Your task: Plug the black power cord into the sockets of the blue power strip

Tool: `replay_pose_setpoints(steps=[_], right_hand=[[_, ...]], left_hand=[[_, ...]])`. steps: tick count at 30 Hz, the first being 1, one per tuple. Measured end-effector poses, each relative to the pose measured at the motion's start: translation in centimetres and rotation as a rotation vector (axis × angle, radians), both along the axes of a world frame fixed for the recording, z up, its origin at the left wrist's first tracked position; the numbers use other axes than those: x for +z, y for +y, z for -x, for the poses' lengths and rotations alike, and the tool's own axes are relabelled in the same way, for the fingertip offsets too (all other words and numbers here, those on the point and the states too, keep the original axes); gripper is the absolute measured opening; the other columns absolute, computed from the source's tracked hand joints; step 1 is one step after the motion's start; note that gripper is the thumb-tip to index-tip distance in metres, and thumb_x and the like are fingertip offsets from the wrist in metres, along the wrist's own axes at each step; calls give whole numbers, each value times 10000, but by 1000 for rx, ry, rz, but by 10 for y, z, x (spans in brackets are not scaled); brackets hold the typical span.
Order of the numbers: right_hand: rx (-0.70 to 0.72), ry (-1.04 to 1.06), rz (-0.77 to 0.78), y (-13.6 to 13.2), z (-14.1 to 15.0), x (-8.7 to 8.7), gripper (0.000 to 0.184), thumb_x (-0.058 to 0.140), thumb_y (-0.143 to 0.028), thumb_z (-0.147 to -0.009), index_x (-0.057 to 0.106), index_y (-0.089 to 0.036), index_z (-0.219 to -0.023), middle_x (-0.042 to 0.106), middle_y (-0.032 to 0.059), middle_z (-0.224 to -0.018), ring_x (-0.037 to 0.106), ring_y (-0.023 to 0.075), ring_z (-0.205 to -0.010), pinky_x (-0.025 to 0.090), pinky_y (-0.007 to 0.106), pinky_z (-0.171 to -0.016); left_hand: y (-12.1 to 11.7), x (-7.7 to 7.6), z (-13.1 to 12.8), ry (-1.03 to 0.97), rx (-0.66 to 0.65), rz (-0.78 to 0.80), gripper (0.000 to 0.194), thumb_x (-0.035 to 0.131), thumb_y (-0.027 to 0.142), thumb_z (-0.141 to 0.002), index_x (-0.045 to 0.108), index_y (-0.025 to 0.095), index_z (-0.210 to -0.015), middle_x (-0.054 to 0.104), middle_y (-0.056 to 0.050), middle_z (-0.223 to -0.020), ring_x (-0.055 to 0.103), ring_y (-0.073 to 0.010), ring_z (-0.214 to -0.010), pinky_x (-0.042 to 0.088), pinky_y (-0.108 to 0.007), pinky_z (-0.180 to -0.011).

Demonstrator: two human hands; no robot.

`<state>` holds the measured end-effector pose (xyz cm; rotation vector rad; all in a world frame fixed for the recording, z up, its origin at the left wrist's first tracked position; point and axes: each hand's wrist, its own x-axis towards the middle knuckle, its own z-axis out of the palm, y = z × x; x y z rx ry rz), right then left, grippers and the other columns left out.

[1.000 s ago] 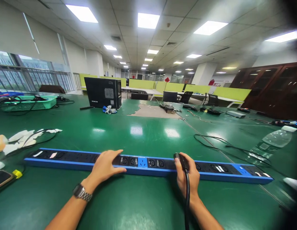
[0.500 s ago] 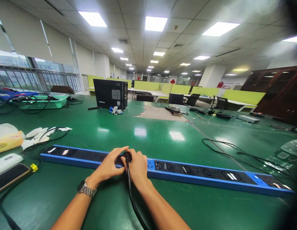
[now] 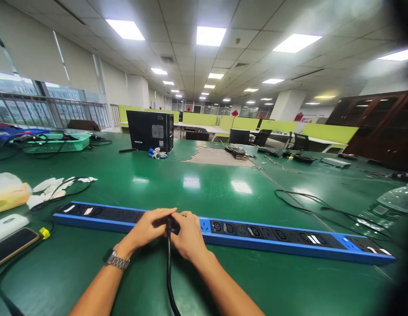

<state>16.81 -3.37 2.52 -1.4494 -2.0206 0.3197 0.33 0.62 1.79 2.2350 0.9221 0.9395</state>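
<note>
A long blue and black power strip (image 3: 256, 237) lies across the green table in front of me. My left hand (image 3: 146, 229), with a metal-band watch on its wrist, spans the strip left of its middle, thumb at the near edge and fingers across the top. Beside it, my right hand (image 3: 188, 235) grips the plug (image 3: 169, 223) of a black power cord (image 3: 169, 267) from above the strip. Fingertips of both hands meet around the plug. The socket under it is hidden by my hands, so how deep the plug sits cannot be made out. The cord hangs toward me.
A phone (image 3: 15, 246) and a white device (image 3: 9, 227) lie at left, near crumpled tissues (image 3: 48, 189). Behind stand a green basket (image 3: 59, 144) and a black computer tower (image 3: 148, 130). A loose cable (image 3: 309, 199) and a plastic bottle (image 3: 384, 208) are at right.
My right hand has carried the plug leftward along the strip to my left hand. My left hand's fingers have drawn in around the plug. Over the last half second the hands barely moved.
</note>
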Motion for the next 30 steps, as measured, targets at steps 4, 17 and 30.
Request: replay_pose_setpoints(steps=[4,17,30], right_hand=[[-46,5,-25,0,-51,-8,576,695,-338,-729,568,-221,-1279,642,108,-1140,542,247,-1059,389,403,-940],[-327,203,-385,-6,-130,-44,206,608,-389,-809,694,-219,-886,723,73,-948,621,241,-918,454,426,-856],[-316,236,-356,-9,-127,-41,199,587,-392,-823,699,-228,-835,727,74,-935,629,240,-912,446,426,-859]], left_hand=[[2,-5,4,41,65,-169,382,578,148,-762,674,224,-1123,713,-47,-1062,627,-192,-965,491,-342,-884],[-6,2,8,83,175,-44,277,516,246,-871,606,223,-1132,699,-36,-1102,642,-195,-997,494,-318,-895],[-3,-4,12,217,127,-116,332,492,257,-881,582,223,-1199,650,-77,-1233,599,-234,-1127,449,-405,-997]])
